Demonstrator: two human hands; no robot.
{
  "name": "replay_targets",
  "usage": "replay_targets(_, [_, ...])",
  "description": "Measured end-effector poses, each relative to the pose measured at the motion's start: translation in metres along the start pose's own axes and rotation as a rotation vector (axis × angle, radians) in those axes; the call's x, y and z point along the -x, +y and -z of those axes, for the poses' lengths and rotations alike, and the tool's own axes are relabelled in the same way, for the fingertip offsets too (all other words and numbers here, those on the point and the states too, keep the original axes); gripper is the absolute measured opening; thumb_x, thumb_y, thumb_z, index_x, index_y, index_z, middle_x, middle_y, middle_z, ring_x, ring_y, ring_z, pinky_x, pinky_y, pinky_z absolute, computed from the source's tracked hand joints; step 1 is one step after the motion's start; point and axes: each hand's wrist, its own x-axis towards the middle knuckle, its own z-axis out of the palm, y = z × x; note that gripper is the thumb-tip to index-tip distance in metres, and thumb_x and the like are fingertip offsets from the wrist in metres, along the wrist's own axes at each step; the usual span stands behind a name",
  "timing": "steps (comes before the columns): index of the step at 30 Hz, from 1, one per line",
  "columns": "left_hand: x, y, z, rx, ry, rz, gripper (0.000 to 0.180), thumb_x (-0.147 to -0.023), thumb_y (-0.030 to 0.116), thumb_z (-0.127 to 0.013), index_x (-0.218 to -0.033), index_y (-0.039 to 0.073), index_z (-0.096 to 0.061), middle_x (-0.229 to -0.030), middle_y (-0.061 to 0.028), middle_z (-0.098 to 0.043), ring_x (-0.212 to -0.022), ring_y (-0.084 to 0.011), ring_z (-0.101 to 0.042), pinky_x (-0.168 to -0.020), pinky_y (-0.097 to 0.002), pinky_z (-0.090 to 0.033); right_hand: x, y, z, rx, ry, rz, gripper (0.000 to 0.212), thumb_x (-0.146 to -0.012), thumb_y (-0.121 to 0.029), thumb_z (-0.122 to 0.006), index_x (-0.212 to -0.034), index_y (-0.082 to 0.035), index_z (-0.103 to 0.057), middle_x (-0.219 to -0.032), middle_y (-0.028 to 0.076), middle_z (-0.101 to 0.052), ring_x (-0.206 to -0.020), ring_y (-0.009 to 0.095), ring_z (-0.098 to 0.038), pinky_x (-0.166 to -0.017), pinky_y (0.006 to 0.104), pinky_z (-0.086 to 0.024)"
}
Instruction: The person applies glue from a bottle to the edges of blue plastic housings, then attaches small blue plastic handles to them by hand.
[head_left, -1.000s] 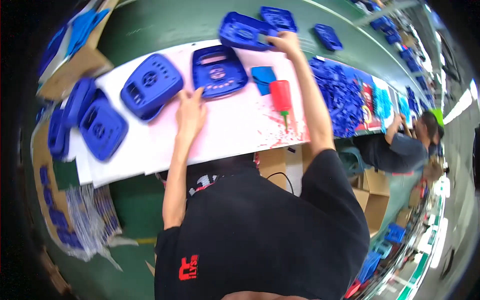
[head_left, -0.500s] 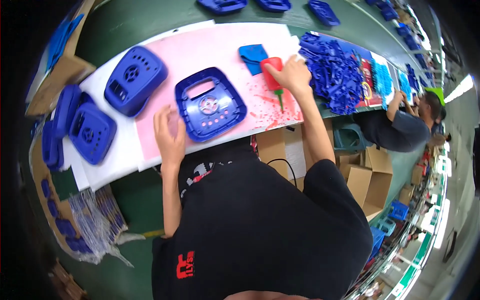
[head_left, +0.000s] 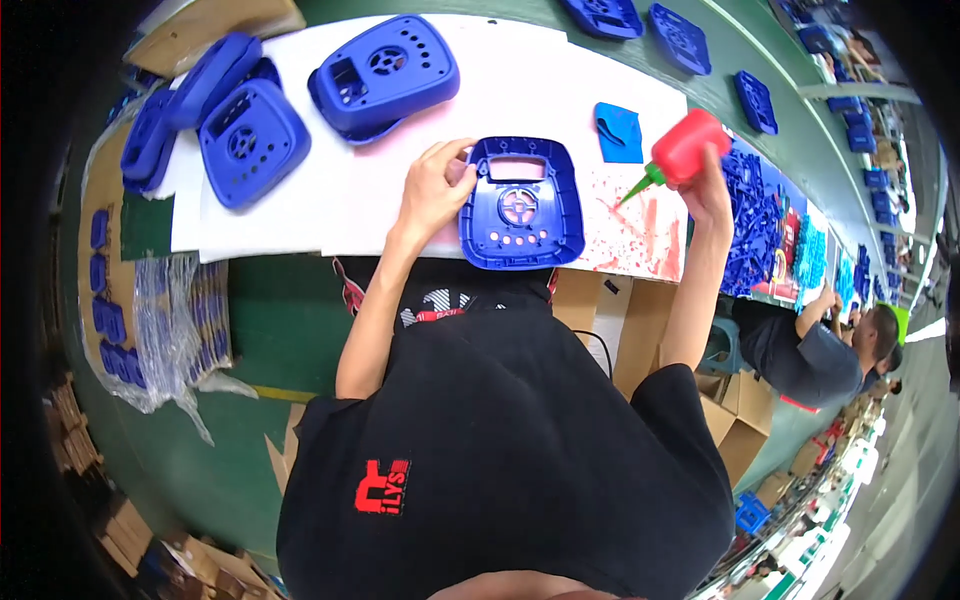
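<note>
In front of me a blue plastic housing half (head_left: 562, 215) lies on the table, its ribbed inside facing up. My left hand (head_left: 430, 195) grips its upper left edge between thumb and fingers. A red squeeze bottle (head_left: 688, 145) with a green pointed nozzle is in my right hand (head_left: 708, 190), raised over the right side of the work area. The bottle is tilted, its nozzle aimed down and to the left, apart from the housing. Below it, the white sheet (head_left: 625, 235) carries red smears and spots. A folded blue cloth (head_left: 620, 133) lies just beyond.
An assembled-looking blue housing (head_left: 385, 75) lies back left, with several more (head_left: 250, 145) piled farther left. Small blue plastic parts (head_left: 750, 210) are heaped at the right. Blue shells (head_left: 680, 40) rest on the green surface behind. Another person (head_left: 810, 350) works farther right.
My left hand has closed on the housing's edge. The bottle has been raised and tilted, its nozzle swinging from downward toward the left. The whole view has shifted.
</note>
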Motion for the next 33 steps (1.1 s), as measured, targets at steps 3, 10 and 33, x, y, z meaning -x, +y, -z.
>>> replay_targets(3, [0.018, -0.007, -0.001, 0.035, 0.042, 0.000, 0.036, -0.079, 0.010, -0.063, -0.114, 0.007, -0.066, -0.094, -0.0117, -0.065, -0.075, -0.0237, -0.064, -0.072, -0.0347, -0.052, 0.012, 0.010, -0.054, -0.411, -0.195, 0.178, 0.092, -0.072, -0.061, -0.074, -0.138, -0.008, -0.038, -0.131, 0.020, -0.053, -0.113, 0.031, -0.058, -0.083, 0.0386, -0.055])
replay_targets(10, [0.029, -0.017, -0.003, 0.208, 0.082, 0.003, 0.038, -0.078, 0.007, -0.067, -0.115, 0.010, -0.066, -0.084, -0.0069, -0.061, -0.061, -0.0133, -0.055, -0.061, -0.0273, -0.049, 0.044, 0.088, -0.154, -0.254, 0.195, 0.439, 0.064, -0.089, -0.051, -0.061, -0.129, -0.005, -0.044, -0.117, 0.017, -0.060, -0.098, 0.029, -0.065, -0.074, 0.0434, -0.059])
replay_targets(33, [0.030, -0.022, -0.004, 0.159, 0.094, -0.022, 0.040, -0.080, 0.004, -0.068, -0.120, 0.010, -0.066, -0.083, 0.0008, -0.058, -0.060, -0.0036, -0.047, -0.053, -0.0190, -0.041, 0.041, 0.121, -0.176, 0.089, 0.502, 0.756, 0.042, -0.088, -0.031, -0.071, -0.111, -0.002, -0.050, -0.084, 0.009, -0.061, -0.058, 0.018, -0.057, -0.042, 0.0251, -0.043])
